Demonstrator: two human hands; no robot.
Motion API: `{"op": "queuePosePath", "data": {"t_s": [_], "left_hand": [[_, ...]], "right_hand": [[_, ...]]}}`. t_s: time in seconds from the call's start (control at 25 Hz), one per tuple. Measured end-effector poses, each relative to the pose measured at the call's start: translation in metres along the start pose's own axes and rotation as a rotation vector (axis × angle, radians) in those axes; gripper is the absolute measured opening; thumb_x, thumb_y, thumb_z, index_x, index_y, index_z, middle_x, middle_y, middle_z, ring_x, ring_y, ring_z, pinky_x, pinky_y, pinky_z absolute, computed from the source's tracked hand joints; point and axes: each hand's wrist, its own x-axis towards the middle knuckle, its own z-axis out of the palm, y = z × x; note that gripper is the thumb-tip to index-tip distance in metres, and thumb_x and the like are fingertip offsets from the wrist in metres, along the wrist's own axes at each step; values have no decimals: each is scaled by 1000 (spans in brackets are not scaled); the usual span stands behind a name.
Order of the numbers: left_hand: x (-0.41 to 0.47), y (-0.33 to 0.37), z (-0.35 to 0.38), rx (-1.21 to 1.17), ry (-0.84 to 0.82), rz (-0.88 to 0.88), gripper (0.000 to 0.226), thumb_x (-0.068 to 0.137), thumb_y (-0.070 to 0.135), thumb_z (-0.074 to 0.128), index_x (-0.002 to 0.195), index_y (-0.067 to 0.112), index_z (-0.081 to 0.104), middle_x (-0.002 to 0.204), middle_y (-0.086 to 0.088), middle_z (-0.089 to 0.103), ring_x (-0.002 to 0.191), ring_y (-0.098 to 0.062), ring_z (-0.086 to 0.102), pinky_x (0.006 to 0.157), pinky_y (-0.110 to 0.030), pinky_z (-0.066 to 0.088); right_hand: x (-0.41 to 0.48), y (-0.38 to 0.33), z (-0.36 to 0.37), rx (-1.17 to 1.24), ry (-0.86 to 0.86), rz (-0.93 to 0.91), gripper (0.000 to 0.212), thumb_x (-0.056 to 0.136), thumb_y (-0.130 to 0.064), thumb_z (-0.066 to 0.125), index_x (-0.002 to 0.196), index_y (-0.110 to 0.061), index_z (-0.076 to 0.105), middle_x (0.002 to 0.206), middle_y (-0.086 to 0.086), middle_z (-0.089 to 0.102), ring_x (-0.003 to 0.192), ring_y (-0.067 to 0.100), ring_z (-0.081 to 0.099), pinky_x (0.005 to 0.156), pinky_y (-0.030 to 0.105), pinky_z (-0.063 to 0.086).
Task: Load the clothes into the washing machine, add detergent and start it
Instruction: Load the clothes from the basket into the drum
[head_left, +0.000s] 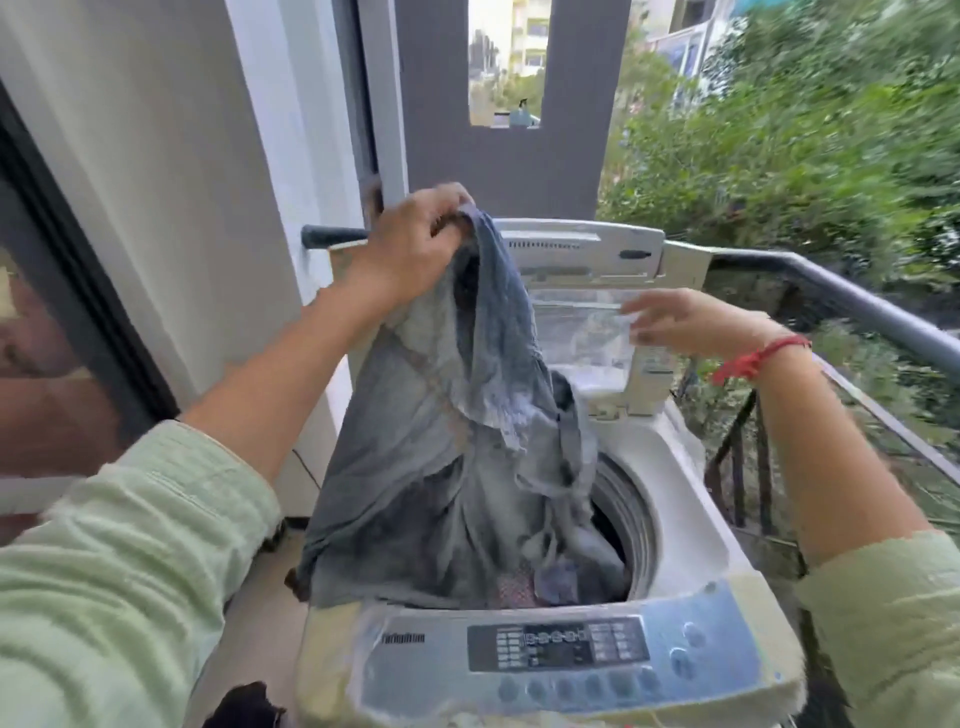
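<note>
A white top-loading washing machine (691, 499) stands in front of me with its folded lid (582, 260) raised at the back. My left hand (410, 244) grips the top of a grey-blue garment (447, 457) and holds it above the drum; the cloth's lower part hangs into the drum opening and over its left rim. A patterned cloth (514, 592) lies in the drum below it. My right hand (685, 322) hovers with relaxed fingers in front of the raised lid, holding nothing. The control panel (561, 654) faces me at the front.
A dark balcony railing (857, 301) runs along the right, with green bushes beyond. A white wall and dark-framed glass door (67, 332) stand at the left. A dark item (244, 706) lies on the floor at the machine's front left.
</note>
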Motion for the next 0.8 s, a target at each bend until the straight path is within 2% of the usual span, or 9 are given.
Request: {"op": "queuePosePath", "data": {"t_s": [0.08, 0.16, 0.24, 0.32, 0.44, 0.52, 0.6, 0.68, 0.8], "left_hand": [[-3, 3, 15, 116, -117, 65, 21, 91, 23, 46, 95, 8, 61, 91, -11, 63, 84, -24, 57, 73, -36, 43], [-5, 9, 21, 149, -186, 98, 20, 90, 19, 46, 91, 4, 60, 90, -13, 62, 85, -27, 57, 75, -38, 42], [-9, 10, 15, 141, -183, 86, 17, 89, 16, 48, 91, 6, 61, 89, -10, 64, 84, -23, 57, 75, -36, 42], [-20, -2, -2, 108, -142, -11, 18, 87, 21, 51, 99, 13, 62, 93, 2, 63, 85, -13, 56, 77, -31, 44], [-74, -45, -22, -34, -207, -355, 69, 73, 47, 74, 130, 31, 40, 119, 7, 49, 108, -8, 49, 92, -24, 41], [-137, -87, -8, 6, -434, -665, 110, 58, 55, 81, 143, 38, 13, 149, -5, 23, 137, -22, 25, 110, -43, 28], [-208, -127, 22, 54, -681, -957, 134, 50, 63, 80, 146, 37, -9, 157, -6, -5, 145, -25, 2, 115, -50, 16], [-265, -151, 47, -99, -703, -1202, 143, 45, 62, 84, 148, 31, -9, 157, -6, 4, 143, -28, 14, 111, -47, 26], [-304, -156, 65, -612, -377, -1423, 121, 42, 50, 89, 141, 20, 26, 136, -4, 48, 115, -23, 52, 96, -39, 45]], "right_hand": [[-1, -27, 37, 265, -40, -232, 78, 74, -29, 76, 134, -45, 30, 134, -13, 39, 120, 10, 43, 98, 25, 40], [8, -46, 92, 338, -171, -408, 90, 68, -31, 80, 133, -53, 21, 135, -26, 36, 123, 1, 42, 101, 16, 38], [29, -50, 135, 356, -112, -432, 61, 75, -23, 78, 128, -30, 49, 113, -16, 59, 102, 5, 59, 85, 17, 50], [46, -54, 141, 466, 34, -350, 17, 84, -17, 70, 90, -3, 65, 70, -14, 62, 65, 1, 56, 57, 17, 45], [53, -70, 106, 818, 289, -274, 25, 93, -9, 55, 68, -14, 57, 44, -21, 51, 46, -9, 42, 48, 9, 35], [54, -84, 85, 891, 355, -302, 30, 97, -13, 47, 68, -20, 52, 43, -23, 52, 46, -12, 45, 50, 6, 35], [56, -91, 86, 831, 319, -309, 20, 92, -32, 48, 74, -25, 54, 52, -21, 58, 56, -10, 50, 58, 10, 39], [61, -85, 97, 805, 322, -268, 24, 81, -47, 49, 74, -25, 56, 61, -16, 58, 65, 3, 52, 63, 23, 40], [59, -75, 108, 826, 329, -222, 23, 96, -27, 46, 75, -23, 55, 54, -18, 61, 59, -3, 55, 60, 17, 44]]}}
